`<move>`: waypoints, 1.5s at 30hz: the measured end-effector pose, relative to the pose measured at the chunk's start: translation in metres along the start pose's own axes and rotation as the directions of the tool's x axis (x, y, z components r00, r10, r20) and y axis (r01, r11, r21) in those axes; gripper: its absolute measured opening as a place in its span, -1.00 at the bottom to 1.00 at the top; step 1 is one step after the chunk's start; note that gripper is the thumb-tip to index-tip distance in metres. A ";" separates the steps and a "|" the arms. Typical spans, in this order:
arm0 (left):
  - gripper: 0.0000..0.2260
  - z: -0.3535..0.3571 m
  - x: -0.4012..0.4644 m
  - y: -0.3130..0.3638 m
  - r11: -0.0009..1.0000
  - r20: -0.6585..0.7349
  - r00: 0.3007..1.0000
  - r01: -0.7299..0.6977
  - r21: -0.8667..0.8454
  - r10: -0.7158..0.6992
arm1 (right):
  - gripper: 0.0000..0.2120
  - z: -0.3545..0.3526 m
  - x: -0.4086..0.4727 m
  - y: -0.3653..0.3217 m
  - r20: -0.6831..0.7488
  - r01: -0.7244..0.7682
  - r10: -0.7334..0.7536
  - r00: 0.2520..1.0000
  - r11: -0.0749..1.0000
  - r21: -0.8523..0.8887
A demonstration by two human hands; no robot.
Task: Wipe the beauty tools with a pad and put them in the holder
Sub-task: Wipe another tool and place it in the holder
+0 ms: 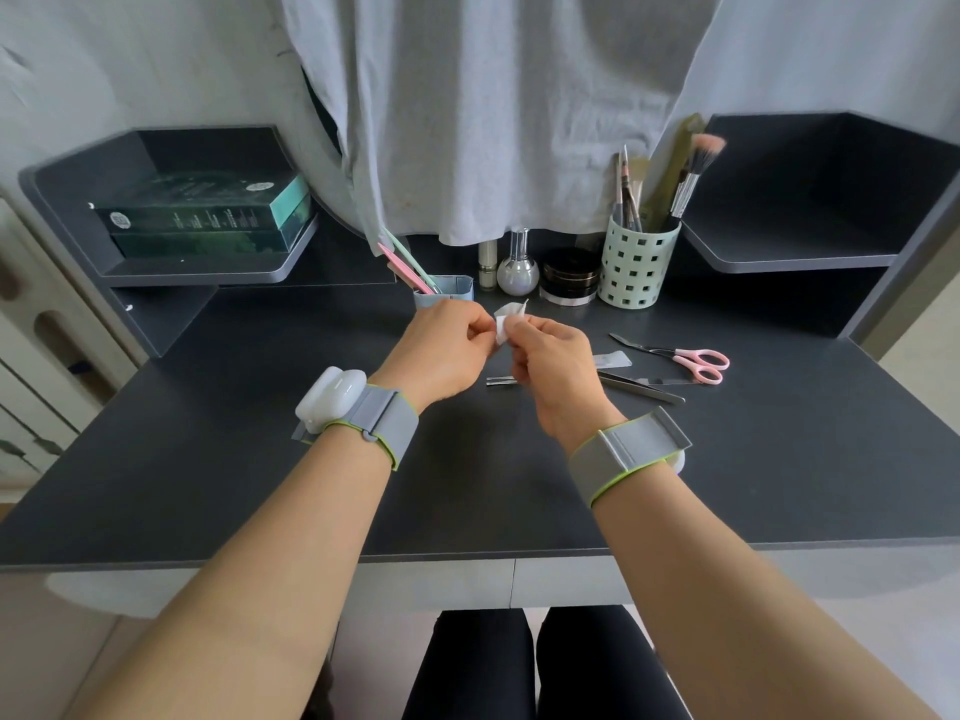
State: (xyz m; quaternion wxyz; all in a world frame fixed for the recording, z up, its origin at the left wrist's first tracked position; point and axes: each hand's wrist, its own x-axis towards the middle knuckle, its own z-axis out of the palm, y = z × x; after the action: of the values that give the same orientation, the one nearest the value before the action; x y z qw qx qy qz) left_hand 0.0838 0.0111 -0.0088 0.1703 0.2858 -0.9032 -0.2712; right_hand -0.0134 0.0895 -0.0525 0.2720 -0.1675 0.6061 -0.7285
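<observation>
1. Dark grey worktop (260, 459) fills my view, with a grey cloth (493, 122) hanging behind it and hiding whatever stands there.
2. Just in front of the blue holder (447, 291), my left hand (436, 350) and right hand (550, 366) meet, the fingers of both pinching a white pad (503, 324).
3. A thin pale tip pokes up from the pad; I cannot tell which tool it is.
4. The left hand covers the holder's front edge; pink and green tools (408, 265) lean out of it.
5. Right of the holder, on the worktop, lie pink scissors (685, 358) and tweezers (641, 389), the latter partly hidden by my right hand.
6. A green cup (636, 267) of brushes stands further right of the holder.
</observation>
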 end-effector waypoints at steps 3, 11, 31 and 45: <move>-0.86 0.000 0.000 0.001 1.000 0.004 1.000 -0.008 0.013 0.007 | -0.86 0.001 -0.002 -0.003 -0.001 0.017 -0.017 1.000 0.998 -0.058; -0.87 -0.001 -0.006 0.001 1.000 0.004 1.000 -0.018 0.018 0.018 | -0.83 -0.001 0.002 -0.007 0.006 0.014 -0.013 1.000 0.996 -0.089; -0.89 0.001 0.002 0.001 0.986 -0.173 0.984 0.005 -0.165 -0.033 | -0.83 -0.001 0.003 -0.022 0.058 0.021 -0.020 0.998 1.000 -0.020; -0.85 -0.007 0.010 0.004 0.982 -0.151 0.988 -0.006 -0.189 -0.023 | -0.80 0.005 0.005 -0.038 0.103 0.172 -0.149 0.983 0.947 -0.271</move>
State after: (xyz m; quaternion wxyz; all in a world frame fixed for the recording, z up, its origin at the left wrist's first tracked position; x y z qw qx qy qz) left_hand 0.0779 0.0054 0.0006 0.2643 0.2919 -0.8564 -0.3339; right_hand -0.0223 0.0870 -0.0152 0.2097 -0.2824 0.6755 -0.6481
